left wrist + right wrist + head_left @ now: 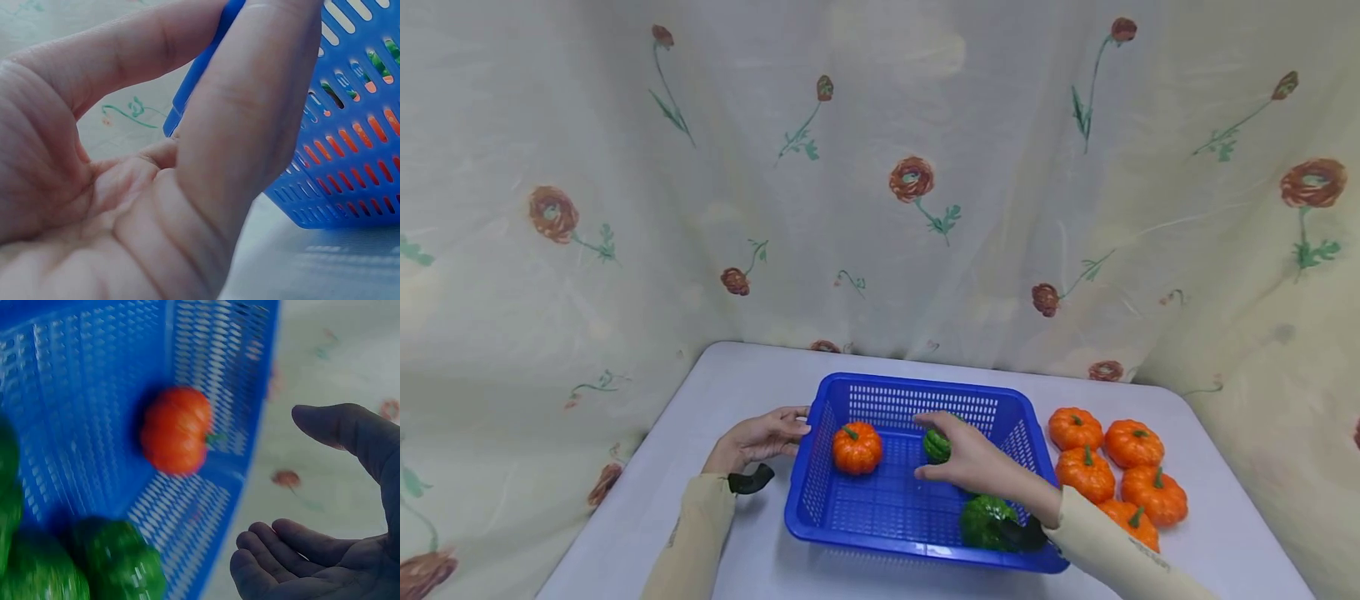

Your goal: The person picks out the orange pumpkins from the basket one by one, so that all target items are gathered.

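A blue plastic basket (917, 387) with slotted walls stands on the table. My left hand (764, 436) grips its left rim; in the left wrist view the rim passes between the thumb and fingers. My right hand (968, 458) hovers over the basket's right half, thumb and fingers spread apart with nothing between them. Inside, one orange pumpkin (857, 448) sits toward the left wall. A green pumpkin (936, 447) is partly hidden behind the right hand, and another green pumpkin (987, 523) lies in the near right corner. Several green pumpkins (122, 559) show in the right wrist view.
Several more orange pumpkins (1134, 443) are grouped on the white table (760, 367), close beside the basket's right wall. A flower-printed curtain (865, 208) hangs behind the table and around its sides. Dark straps with cameras circle both wrists.
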